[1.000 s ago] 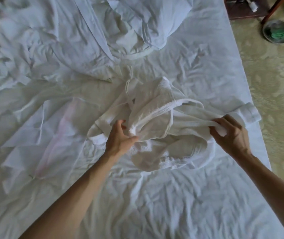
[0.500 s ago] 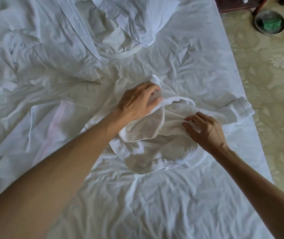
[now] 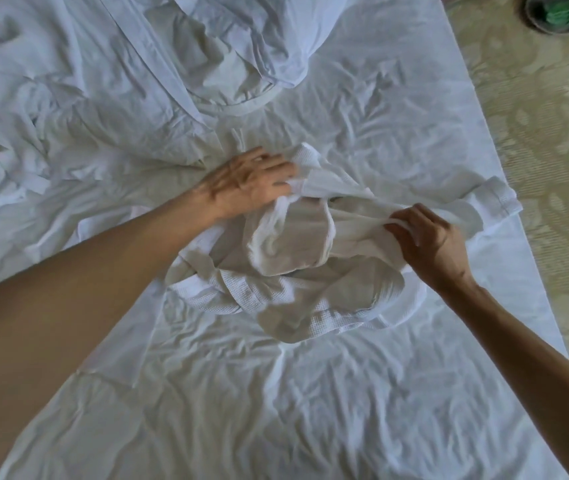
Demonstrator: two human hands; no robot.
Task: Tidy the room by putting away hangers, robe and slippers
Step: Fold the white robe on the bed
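1. Robe [image 3: 297, 271] is lying bunched at the centre of the bed sheet [image 3: 276, 410], with one cuffed sleeve trailing toward 3 o'clock, close to the mattress edge.
2. The right hand [image 3: 428, 244] is pinching a fold of the robe at 3 o'clock; a second ago it was gripping farther out near the cuff, so it is now working inward along the cloth.
3. The left hand [image 3: 252, 185] is now lying over the robe's far corner at 11 o'clock, fingers curled into the waffle cloth; a second ago it was gripping the near side. I judge both hands are gathering the robe for folding or lifting, with the putting away not yet started.
4. Near room, at 6 o'clock, is crumpled sheet only, giving space for spreading the robe.
5. Farther, at 12 o'clock, a heaped duvet [image 3: 207, 64] is crowding the sheet.
6. At 2 o'clock the carpet [image 3: 535, 133] is beginning past the bed edge, with a round bin [image 3: 558, 12] holding something green at the far corner.
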